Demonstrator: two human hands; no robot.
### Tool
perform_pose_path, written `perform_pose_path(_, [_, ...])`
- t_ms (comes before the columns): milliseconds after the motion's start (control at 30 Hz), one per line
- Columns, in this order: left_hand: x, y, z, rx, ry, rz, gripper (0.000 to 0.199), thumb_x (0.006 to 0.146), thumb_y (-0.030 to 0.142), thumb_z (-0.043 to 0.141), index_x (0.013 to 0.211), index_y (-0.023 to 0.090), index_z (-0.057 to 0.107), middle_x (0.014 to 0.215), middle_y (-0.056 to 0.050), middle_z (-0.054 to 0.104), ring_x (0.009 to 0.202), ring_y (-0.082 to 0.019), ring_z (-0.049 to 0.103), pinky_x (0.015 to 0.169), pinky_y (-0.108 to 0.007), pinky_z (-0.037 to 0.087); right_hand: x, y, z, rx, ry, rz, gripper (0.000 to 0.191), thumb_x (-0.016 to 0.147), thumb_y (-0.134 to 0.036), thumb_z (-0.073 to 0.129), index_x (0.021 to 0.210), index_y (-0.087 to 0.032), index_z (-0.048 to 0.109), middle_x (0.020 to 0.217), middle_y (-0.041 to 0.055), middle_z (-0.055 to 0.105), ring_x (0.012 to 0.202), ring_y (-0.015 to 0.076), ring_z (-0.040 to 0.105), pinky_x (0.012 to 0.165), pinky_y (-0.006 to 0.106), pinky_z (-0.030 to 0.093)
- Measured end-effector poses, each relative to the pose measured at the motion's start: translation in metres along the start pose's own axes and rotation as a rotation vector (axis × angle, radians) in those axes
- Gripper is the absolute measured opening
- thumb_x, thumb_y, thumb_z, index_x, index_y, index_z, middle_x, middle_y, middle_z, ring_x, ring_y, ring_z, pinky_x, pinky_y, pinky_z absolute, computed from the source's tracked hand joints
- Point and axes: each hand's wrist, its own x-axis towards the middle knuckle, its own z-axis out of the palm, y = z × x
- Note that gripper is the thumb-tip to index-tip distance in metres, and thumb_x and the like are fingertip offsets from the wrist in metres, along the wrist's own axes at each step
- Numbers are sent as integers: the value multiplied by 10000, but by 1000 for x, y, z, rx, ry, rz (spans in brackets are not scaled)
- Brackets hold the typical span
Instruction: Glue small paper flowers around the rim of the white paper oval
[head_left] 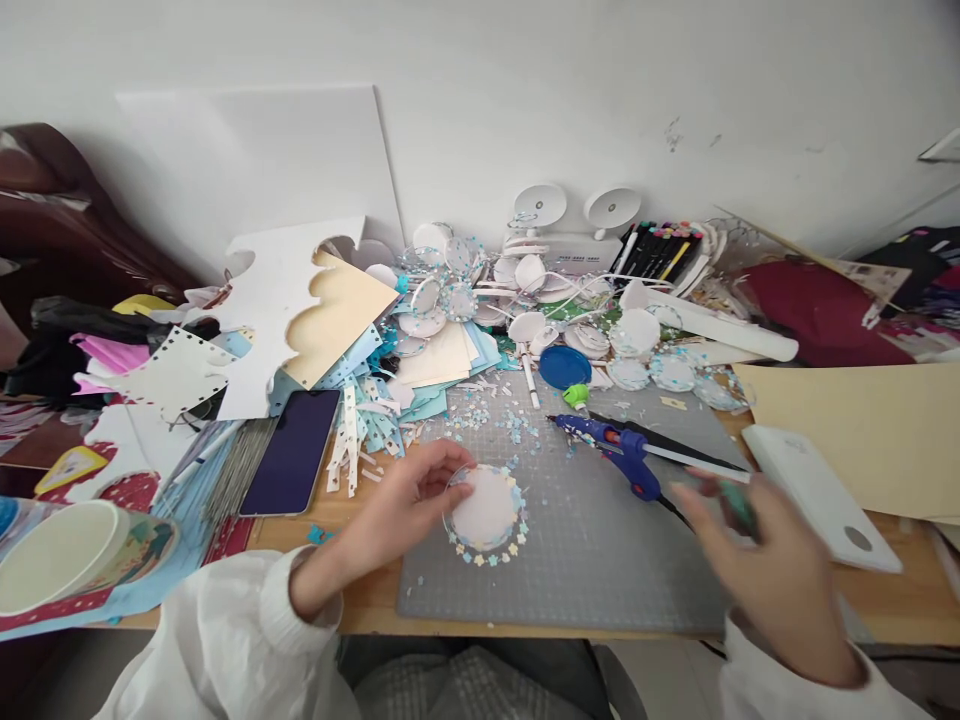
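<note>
My left hand pinches the left edge of a round white disc ringed with small blue and cream flowers, over the grey cutting mat. My right hand, blurred by motion, is at the mat's right side with its fingers curled round a small dark green thing that I cannot make out clearly. A blue glue gun lies on the mat between the hands, beyond them. Tiny blue and white flower pieces are scattered near the mat's back edge.
Cut card sheets, a dark phone and a paper cup are on the left. Decorated white discs and black pens stand at the back. A white flat device and cream card lie at right.
</note>
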Motion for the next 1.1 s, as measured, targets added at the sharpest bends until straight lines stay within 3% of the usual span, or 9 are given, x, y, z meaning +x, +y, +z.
perform_pose_path(100, [4, 0, 7, 64, -50, 6, 156, 853, 258, 580, 975, 162, 596, 928, -48, 614, 735, -119, 571, 625, -225, 485, 3, -2, 32, -49, -70, -156, 383, 809, -526, 604, 1018, -205, 607, 902, 92, 635, 859, 273, 594, 734, 394, 462])
perform_pose_path(200, [6, -2, 11, 120, -108, 16, 148, 861, 251, 572, 973, 168, 621, 983, -55, 627, 754, -118, 585, 642, -223, 496, 10, -1, 49, -87, -109, -228, 328, 849, -480, 571, 962, -177, 625, 886, 106, 630, 856, 276, 575, 761, 411, 461])
perform_pose_path(333, [8, -5, 10, 194, -179, 53, 178, 882, 256, 551, 1012, 181, 647, 996, -56, 635, 822, -138, 604, 701, -245, 507, 15, 1, 38, -88, -36, -246, 254, 849, -432, 596, 885, -185, 644, 785, 76, 629, 768, 248, 584, 714, 369, 460])
perform_pose_path(433, [9, -9, 8, 262, -180, 128, 198, 906, 247, 522, 1047, 189, 649, 1016, -60, 649, 918, -164, 605, 808, -288, 494, 11, 7, 18, -146, 72, -170, 337, 839, -498, 589, 920, -178, 659, 766, 77, 648, 747, 257, 610, 696, 365, 459])
perform_pose_path(567, [12, -17, 3, 281, -176, 232, 250, 946, 194, 436, 1066, 174, 653, 1071, -85, 642, 1018, -179, 582, 901, -312, 459, -2, 17, 4, -250, 41, -122, 429, 862, -562, 511, 929, -169, 671, 823, 100, 676, 793, 277, 632, 707, 370, 459])
perform_pose_path(733, [15, -13, -2, 232, -141, 195, 272, 952, 168, 401, 1055, 157, 653, 1077, -83, 651, 1032, -171, 586, 919, -295, 446, -7, 22, 16, -240, -19, -161, 367, 870, -520, 531, 851, -178, 661, 768, 83, 650, 737, 243, 605, 680, 342, 452])
perform_pose_path(900, [15, 0, -3, 236, -148, 90, 226, 934, 254, 472, 1050, 165, 645, 1059, -66, 651, 992, -172, 593, 890, -293, 450, 12, 24, 38, -190, -6, -235, 315, 872, -462, 562, 902, -163, 656, 835, 104, 667, 811, 258, 606, 743, 363, 468])
perform_pose_path(1100, [21, 2, 0, 301, -195, 130, 169, 888, 212, 520, 986, 149, 643, 957, -62, 636, 878, -160, 587, 820, -292, 464, 28, 21, 43, -143, -54, -229, 350, 848, -496, 578, 952, -171, 655, 870, 101, 677, 841, 268, 618, 768, 393, 482])
